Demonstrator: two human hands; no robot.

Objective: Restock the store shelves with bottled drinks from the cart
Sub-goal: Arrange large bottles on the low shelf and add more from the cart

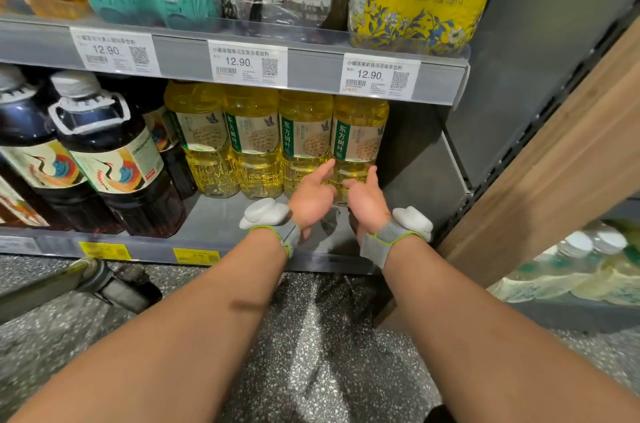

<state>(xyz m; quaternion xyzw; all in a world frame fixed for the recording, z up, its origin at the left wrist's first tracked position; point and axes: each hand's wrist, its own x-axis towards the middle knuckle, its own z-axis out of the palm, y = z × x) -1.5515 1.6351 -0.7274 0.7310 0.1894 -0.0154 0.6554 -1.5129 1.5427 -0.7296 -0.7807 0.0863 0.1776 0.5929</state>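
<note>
Several yellow tea bottles with green-and-cream labels stand in a row on the lower grey shelf [221,218]. The rightmost yellow bottle [358,138] stands upright at the end of the row. My left hand [311,195] and my right hand [369,195] flank its base with fingers spread. The left index finger lies against its lower left side, and the right fingertips touch its lower front. Neither hand wraps around it. Both wrists wear grey straps with white pods.
Large dark bottles with white handles [104,145] fill the shelf's left part; bare shelf lies right of the yellow row. The upper shelf [311,69] carries price tags and multipacks. A wooden panel [554,180] borders the right. Pale white-capped bottles [588,263] sit low right. A caster wheel [117,287] rests on the speckled floor.
</note>
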